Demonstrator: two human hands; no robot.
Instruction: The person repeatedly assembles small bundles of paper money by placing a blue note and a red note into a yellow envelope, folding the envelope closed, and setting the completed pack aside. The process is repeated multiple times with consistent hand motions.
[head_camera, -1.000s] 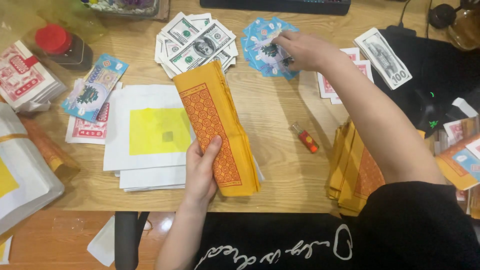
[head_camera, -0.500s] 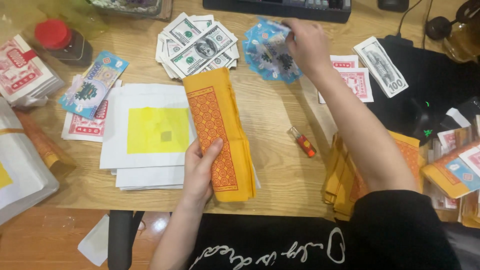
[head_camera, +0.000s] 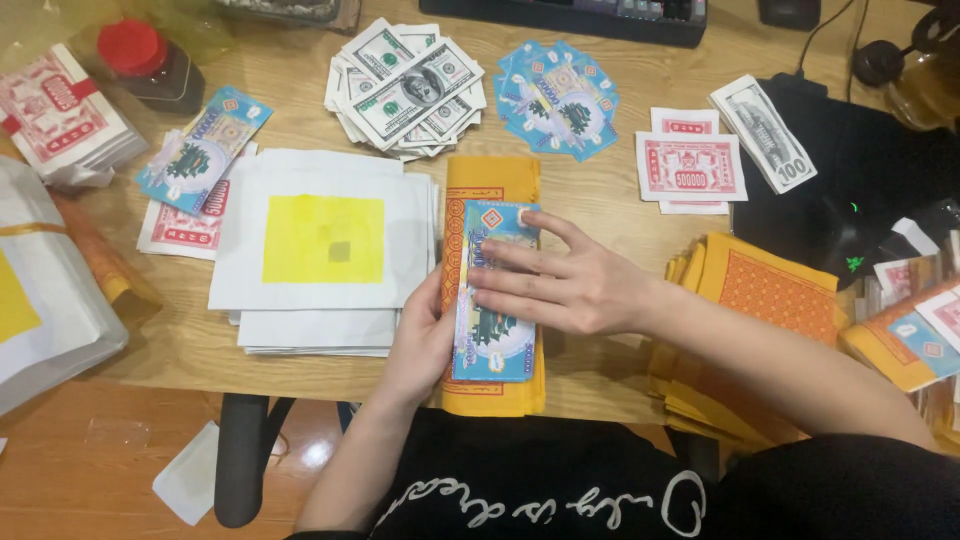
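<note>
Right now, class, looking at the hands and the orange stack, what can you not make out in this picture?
- Head view: the blue note has its middle hidden under the right hand.
- The orange paper stack is mostly covered by that note; its sheet count is unreadable.
- The left hand has its fingertips tucked under the stack's edge.
- The keyboard is cut off by the top edge.

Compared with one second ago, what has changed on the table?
The right hand came back from the blue notes fan and now presses one blue note flat on the orange stack. The left hand stays on that stack's left edge. The other piles lie as before.
</note>
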